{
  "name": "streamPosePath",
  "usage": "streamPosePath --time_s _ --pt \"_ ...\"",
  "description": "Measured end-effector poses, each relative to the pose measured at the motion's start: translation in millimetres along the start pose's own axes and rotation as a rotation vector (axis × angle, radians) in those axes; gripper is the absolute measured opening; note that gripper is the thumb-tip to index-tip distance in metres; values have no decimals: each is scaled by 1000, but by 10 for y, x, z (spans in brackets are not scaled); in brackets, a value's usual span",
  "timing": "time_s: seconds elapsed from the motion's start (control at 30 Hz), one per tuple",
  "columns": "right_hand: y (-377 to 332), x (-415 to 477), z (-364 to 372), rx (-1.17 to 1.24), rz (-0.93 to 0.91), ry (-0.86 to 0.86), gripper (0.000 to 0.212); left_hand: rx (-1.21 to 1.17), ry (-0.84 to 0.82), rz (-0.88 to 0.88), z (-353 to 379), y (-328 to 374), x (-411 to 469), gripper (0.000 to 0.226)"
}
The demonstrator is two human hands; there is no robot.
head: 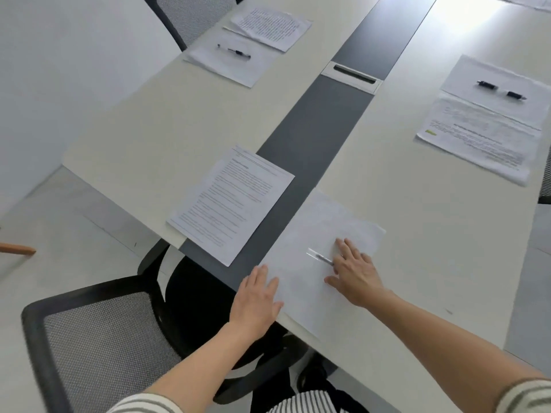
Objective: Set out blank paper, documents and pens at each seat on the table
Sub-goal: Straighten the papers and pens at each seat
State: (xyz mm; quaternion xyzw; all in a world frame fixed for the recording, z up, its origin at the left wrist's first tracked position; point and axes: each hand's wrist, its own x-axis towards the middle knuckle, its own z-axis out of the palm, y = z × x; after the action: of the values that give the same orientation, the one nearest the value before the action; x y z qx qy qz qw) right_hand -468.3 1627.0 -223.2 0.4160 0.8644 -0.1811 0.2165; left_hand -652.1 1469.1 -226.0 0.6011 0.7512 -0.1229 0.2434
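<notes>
At the desk's (423,239) near edge, the left hand (256,299), grip spread, presses the blank sheet's (316,228) corner; the right hand (354,275), grip spread, rests flat touching a pen (319,257).

The right hand (356,280) covers one end of the blurred pen (320,258).

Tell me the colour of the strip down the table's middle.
Dark grey strip; the head view shows it best.
</notes>
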Motion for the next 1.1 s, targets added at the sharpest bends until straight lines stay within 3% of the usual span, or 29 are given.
streamPosePath --time_s 0.53,0.63,0.73,0.83,1.0,1.1 --pt "-409 299 -221 81 65 -61 32 -7 58 -5 -6 -414 143 64" --pt "-465 248 -309 243 148 100 27 -12 55 -10 -13 -423 135 64" --pt "-547 227 -440 477 342 222 30 -5 55 -14 -17 -435 122 64" --pt "-595 364 -480 563 464 130 33 -6 56 -22 -21 -427 113 63" --pt "-718 656 -376 730 516 -1 42 -14 48 -28 -46 -414 121 64" --pt "-759 700 -364 710 527 -24 47 -24 52 -29 -54 -411 110 64"
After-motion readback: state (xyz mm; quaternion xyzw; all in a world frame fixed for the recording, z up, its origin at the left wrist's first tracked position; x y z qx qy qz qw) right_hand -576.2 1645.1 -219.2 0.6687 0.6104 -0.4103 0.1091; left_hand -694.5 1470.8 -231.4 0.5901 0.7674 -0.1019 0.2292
